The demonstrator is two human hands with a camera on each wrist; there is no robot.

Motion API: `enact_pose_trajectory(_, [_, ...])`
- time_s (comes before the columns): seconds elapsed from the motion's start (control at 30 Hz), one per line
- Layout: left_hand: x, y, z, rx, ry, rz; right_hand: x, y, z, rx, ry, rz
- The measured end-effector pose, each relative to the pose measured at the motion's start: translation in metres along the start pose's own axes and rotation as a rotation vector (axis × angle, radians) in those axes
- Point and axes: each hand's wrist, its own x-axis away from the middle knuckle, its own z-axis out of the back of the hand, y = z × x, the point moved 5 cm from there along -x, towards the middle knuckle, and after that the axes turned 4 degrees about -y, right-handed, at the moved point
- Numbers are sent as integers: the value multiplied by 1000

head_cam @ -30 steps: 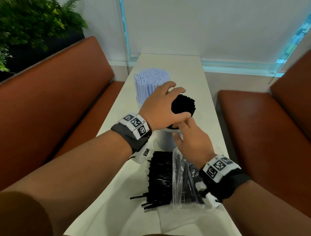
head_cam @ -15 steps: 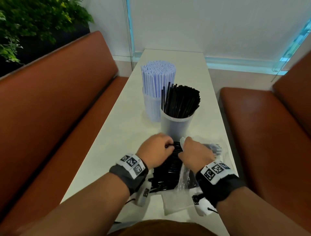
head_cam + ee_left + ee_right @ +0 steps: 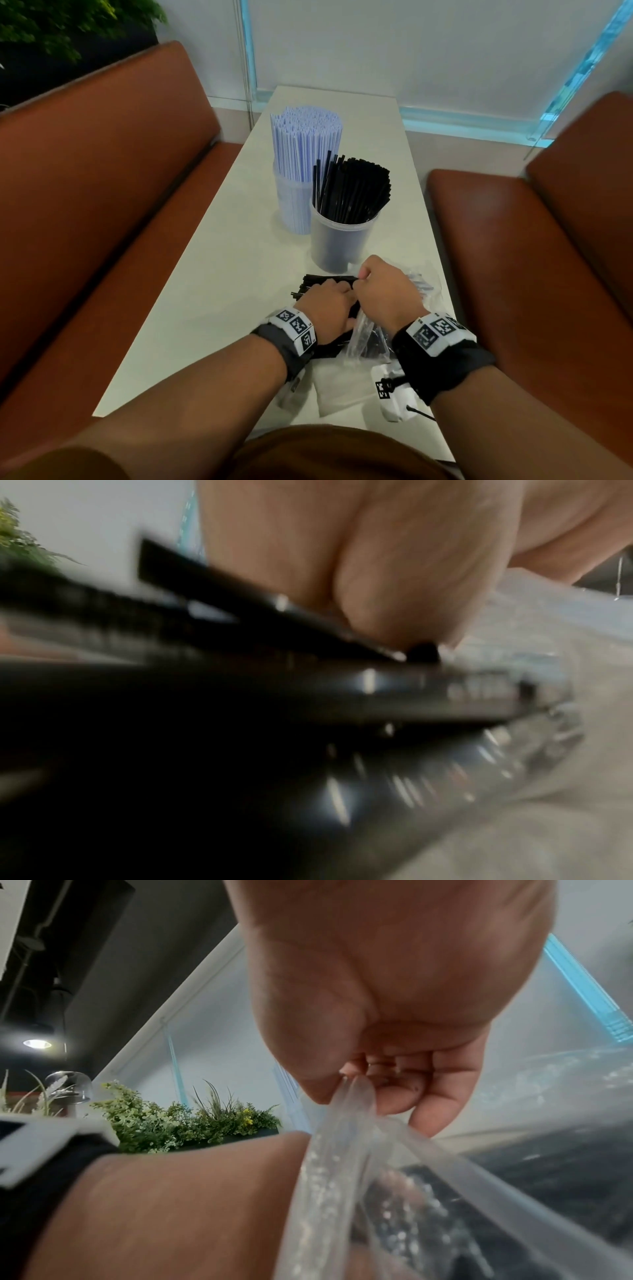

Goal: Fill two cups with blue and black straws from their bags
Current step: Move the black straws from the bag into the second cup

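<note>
Hands are back down from the cup [image 3: 342,240]: left hand [image 3: 327,308] gathers loose black straws [image 3: 313,282], right hand [image 3: 387,294] pinches the bag [image 3: 363,337]; another load is likely coming.

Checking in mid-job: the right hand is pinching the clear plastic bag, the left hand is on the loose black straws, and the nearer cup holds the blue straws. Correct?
Not quite. The nearer translucent plastic cup holds black straws; the blue straws stand in the cup behind it, as the head view shows. The rest stands: the right hand pinches the clear plastic bag, and the left hand grips the loose black straws.
</note>
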Motion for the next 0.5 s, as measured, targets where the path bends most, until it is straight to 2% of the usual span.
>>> enact_pose_trajectory(0.17, [-6, 2, 1, -39, 3, -22, 2, 2, 5, 0, 20, 7])
enact_pose_trajectory(0.3, [-4, -5, 19, -83, 114, 13, 4, 2, 8, 4, 32, 23])
enact_pose_trajectory(0.5, [31, -54, 36, -188, 117, 89, 3, 4, 8, -41, 63, 54])
